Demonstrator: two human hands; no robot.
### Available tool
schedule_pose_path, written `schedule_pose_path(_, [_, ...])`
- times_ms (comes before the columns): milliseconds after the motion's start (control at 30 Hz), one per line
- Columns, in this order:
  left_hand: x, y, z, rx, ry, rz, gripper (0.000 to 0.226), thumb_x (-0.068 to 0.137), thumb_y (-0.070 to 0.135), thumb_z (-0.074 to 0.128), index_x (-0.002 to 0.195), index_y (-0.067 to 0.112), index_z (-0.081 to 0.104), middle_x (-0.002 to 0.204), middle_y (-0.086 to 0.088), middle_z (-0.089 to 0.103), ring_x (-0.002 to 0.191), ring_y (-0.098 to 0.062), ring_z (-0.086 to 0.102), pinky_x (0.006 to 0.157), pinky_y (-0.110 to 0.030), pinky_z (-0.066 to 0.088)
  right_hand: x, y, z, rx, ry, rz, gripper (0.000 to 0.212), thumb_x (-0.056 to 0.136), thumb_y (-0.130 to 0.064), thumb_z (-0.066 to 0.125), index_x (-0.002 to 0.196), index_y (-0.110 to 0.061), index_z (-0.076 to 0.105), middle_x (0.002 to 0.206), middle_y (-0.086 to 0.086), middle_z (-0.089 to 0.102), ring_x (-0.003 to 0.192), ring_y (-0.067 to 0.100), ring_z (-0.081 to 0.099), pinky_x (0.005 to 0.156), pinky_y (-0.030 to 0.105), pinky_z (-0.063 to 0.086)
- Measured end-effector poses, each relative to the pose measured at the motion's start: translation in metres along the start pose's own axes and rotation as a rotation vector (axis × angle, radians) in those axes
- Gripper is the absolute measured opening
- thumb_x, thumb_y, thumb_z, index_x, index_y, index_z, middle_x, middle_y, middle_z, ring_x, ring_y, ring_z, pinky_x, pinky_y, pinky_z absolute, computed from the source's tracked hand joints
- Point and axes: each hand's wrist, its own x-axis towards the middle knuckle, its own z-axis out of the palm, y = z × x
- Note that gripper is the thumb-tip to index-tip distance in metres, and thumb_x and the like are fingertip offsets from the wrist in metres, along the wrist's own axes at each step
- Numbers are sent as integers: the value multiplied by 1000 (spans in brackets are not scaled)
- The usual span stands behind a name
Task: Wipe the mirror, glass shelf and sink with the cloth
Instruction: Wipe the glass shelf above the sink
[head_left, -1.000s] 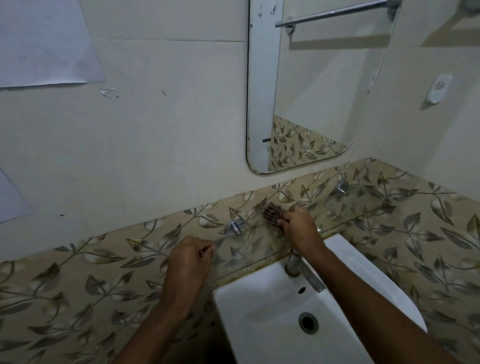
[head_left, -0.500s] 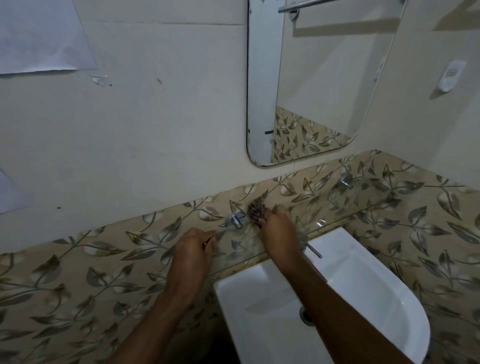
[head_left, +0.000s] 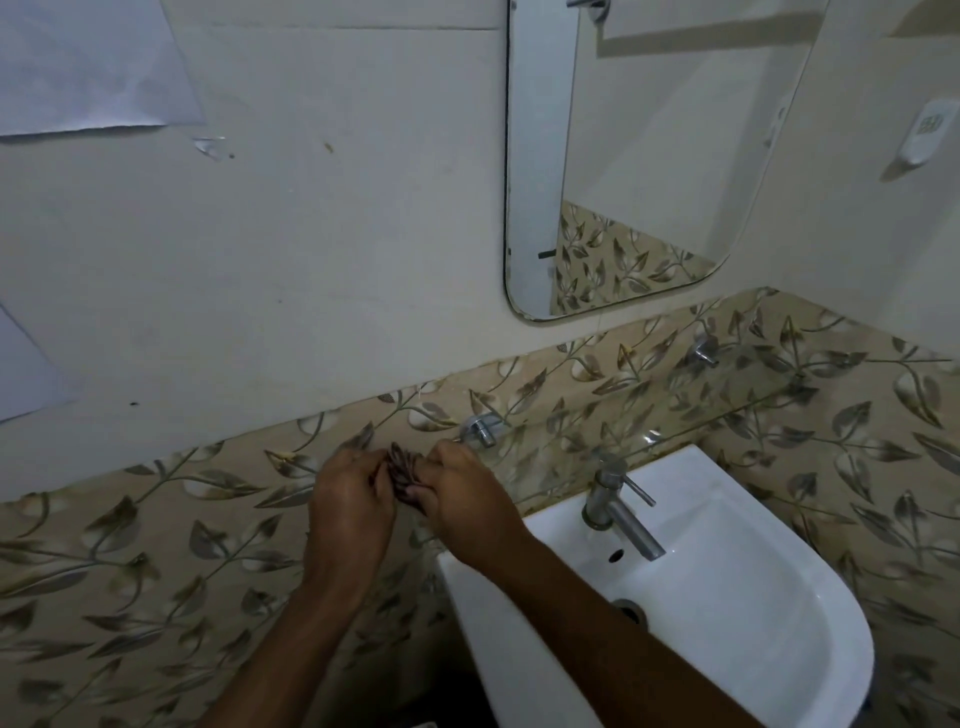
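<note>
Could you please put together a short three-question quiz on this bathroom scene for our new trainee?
1. True or false: the cloth is held between the left hand and the right hand.
2. Which side of the sink are the hands on? A) to its left B) over the basin C) to its right
3. Fill in: the tap stands just below the front edge of the glass ____.

Key: 1 true; 2 A; 3 shelf.
</note>
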Motion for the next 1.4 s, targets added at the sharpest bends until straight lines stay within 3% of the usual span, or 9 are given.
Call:
schedule_pose_path(200, [5,10,7,-57,-172,114,24,89,5,63,101,20,77,82,-4,67,75,-16,58,66,-25,39,-3,45,-35,21,-60,-8,32,95,-27,54,122,-13,64,114,9,55,104,24,49,86,33,44])
schedule_pose_path(300, [7,25,17,-131,-211,174,27,88,2,64,102,20,77,80,-7,66,74,-19,59,67,-27,46,-10,71,-48,-24,-7,51,25,93,-24,55,110,-9,67,106,9,53,101,26,50,81,34,43])
schedule_pose_path(500, [18,43,48,-58,-261,222,11,86,7,68,93,7,77,84,-12,68,78,-28,61,71,-33,50,-11,123,-78,-85,88,283,21,93,-20,57,101,-4,68,97,10,49,92,26,51,73,24,33])
schedule_pose_path(633, [24,51,58,-71,-316,200,11,84,6,71,92,5,78,86,-11,65,77,-20,56,72,-24,38,-5,167,-104,-154,133,406,24,93,-20,58,104,-2,70,108,15,55,101,30,53,84,29,41])
schedule_pose_path(833, [24,48,51,-73,-296,271,12,79,-1,73,87,6,76,81,-9,65,76,-24,59,70,-27,43,3,212,-128,-297,224,612,28,95,-21,55,112,-2,68,115,19,51,108,36,51,91,39,45])
schedule_pose_path(1000, [26,43,43,-118,-223,260,28,81,-3,71,104,12,76,92,-5,71,83,-18,61,75,-24,44,0,170,-109,-286,250,658,25,96,-17,50,110,-3,66,124,17,49,112,33,49,96,41,43])
schedule_pose_path(1100, [29,40,39,-138,-191,268,21,83,-1,70,100,10,77,92,-7,73,84,-21,63,75,-25,44,-5,120,-82,-202,242,535,24,95,-18,52,110,-4,66,120,13,51,110,29,49,95,44,46])
schedule_pose_path(1267, [32,30,22,-99,-163,250,26,87,-2,62,102,13,77,94,-7,73,84,-16,61,79,-26,48,-16,41,-28,-191,196,299,23,88,-15,61,109,-7,63,108,11,55,100,29,51,81,37,44])
schedule_pose_path(1400, [30,21,4,-31,-73,167,28,89,1,62,110,15,74,93,-6,69,85,-14,57,77,-16,36,-7,-2,3,-149,166,196,23,86,-11,57,107,-5,62,105,16,58,94,35,55,76,41,48])
